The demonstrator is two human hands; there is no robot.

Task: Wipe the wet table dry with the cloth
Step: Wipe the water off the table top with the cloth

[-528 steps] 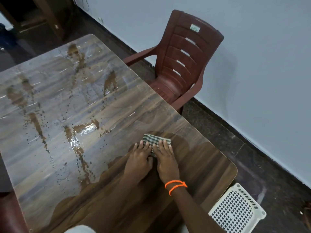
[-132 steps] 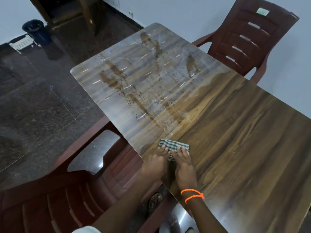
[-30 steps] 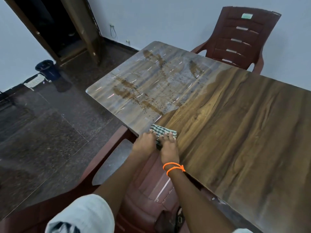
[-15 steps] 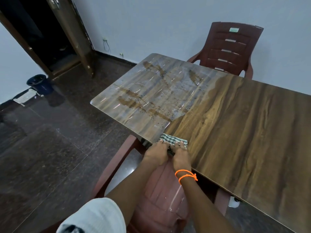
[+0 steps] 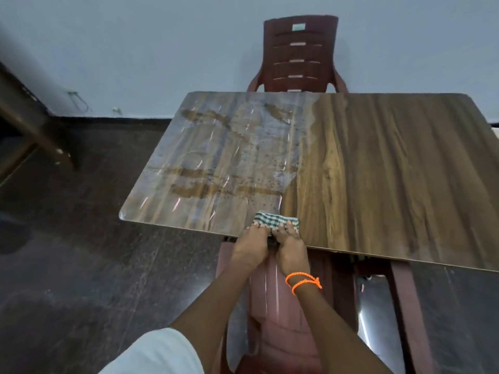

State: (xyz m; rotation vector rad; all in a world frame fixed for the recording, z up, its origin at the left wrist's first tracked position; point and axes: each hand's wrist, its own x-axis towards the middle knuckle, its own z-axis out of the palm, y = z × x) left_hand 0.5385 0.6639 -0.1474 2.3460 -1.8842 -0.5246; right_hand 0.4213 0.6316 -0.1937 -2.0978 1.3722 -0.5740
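Note:
A folded green-and-white checked cloth [image 5: 275, 219] lies flat at the near edge of the wooden table [image 5: 378, 171]. My left hand [image 5: 251, 247] and my right hand [image 5: 290, 248] press side by side on its near part with straight fingers. An orange band circles my right wrist. The table's left half [image 5: 216, 163] is wet, with shiny film, brown streaks and droplets. Its right half looks dull and dry. The cloth sits just where wet meets dry.
A maroon plastic chair [image 5: 299, 55] stands at the table's far side against the pale wall. Another maroon chair [image 5: 270, 306] is under my arms at the near side. Dark stone floor spreads to the left, with a wooden door frame [image 5: 32, 125].
My view has swung round so the table's near edge runs squarely across. The hands and cloth stay at that edge, still pressing together at the wet boundary.

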